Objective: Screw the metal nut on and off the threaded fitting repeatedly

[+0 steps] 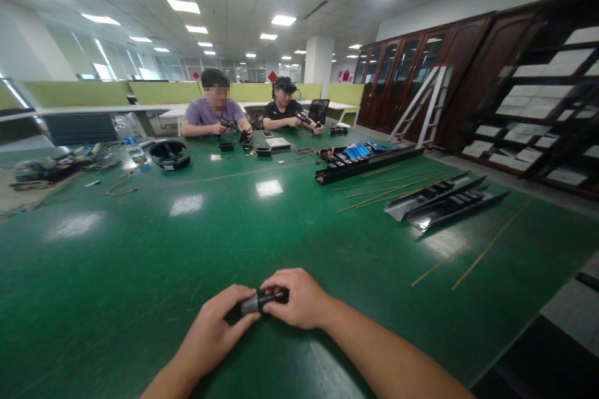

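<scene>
1. A glossy green table point(140, 262) fills an open office – ceiling light panels overhead, dark wood cabinets point(421, 68) to the right.
2. Long black trays point(444, 202) and thin yellow rods point(486, 246) lie on the right side; two seated people point(215, 112) work at the far end.
3. The left hand point(213, 327) and right hand point(299, 299) meet low over the near edge – both closed around a small grey-and-black cylindrical part point(259, 302) held between them.

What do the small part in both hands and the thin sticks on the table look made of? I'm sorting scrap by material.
The small cylindrical part looks like bare grey metal with a dull sheen, joined to black, probably plastic. The thin sticks look like pale yellow wood or bamboo, matte; brass cannot be ruled out.
</scene>
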`<action>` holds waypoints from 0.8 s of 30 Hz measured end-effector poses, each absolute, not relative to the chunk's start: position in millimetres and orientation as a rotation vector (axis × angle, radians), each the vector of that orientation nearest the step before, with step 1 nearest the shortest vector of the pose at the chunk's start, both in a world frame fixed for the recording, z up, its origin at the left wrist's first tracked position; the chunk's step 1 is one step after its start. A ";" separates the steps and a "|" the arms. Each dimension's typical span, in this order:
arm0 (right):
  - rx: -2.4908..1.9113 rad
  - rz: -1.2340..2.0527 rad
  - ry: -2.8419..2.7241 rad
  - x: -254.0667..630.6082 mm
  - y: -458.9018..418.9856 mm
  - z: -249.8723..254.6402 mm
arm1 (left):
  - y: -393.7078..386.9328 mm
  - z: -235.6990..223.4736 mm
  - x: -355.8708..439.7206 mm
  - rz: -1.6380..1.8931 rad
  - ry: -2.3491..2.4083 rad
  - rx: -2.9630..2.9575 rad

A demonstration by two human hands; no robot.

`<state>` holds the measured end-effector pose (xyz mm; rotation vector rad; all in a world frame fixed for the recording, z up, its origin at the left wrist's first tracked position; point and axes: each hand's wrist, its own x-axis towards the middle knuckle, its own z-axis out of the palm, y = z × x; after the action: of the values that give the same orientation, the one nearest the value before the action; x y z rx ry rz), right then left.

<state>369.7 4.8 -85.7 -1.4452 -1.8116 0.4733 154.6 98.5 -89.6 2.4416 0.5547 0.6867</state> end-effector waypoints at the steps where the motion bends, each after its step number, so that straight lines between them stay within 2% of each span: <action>1: -1.447 0.466 -1.811 369.7 4.9 -86.3 | 98.1 -90.0 155.3 0.703 0.550 2.440; 24: -1.411 0.411 -1.838 370.0 9.7 -97.4 | 94.6 -94.9 161.1 0.744 0.554 2.423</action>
<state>370.0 9.7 -97.4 -1.4113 -1.8384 0.4108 161.1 94.6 -94.9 2.4234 0.5543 0.7443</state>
